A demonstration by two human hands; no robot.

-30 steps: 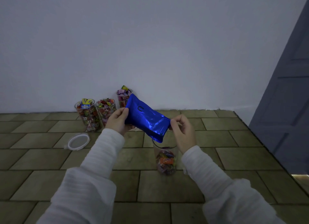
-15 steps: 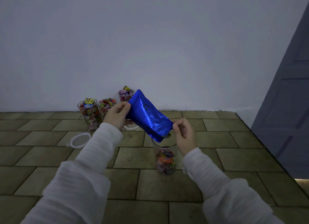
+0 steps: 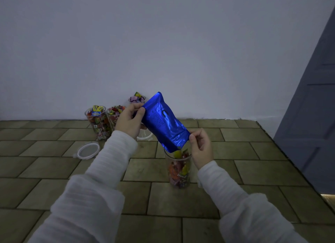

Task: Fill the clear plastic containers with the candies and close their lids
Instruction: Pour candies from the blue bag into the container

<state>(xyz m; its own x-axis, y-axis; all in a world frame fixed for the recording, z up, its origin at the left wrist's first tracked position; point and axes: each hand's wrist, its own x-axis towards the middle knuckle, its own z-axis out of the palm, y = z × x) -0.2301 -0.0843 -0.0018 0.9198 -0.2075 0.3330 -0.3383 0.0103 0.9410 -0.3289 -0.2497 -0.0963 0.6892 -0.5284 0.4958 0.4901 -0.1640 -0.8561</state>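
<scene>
Container: the clear plastic container (image 3: 179, 170) stands nearest you on the tiles, part-filled with candies.
Right hand (image 3: 201, 148): pinches the shiny blue foil pouch (image 3: 164, 123) at its mouth, steering the pour.
Left hand (image 3: 129, 122): grips the raised end, tilting it.
Far: three full containers (image 3: 98, 123) by the wall.

bag (image 3: 164, 123) print unreadable, second lid (image 3: 145, 135) mostly hidden behind left hand (image 3: 129, 122)

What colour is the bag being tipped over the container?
Shiny metallic blue; the bag shows best in the head view.
</scene>
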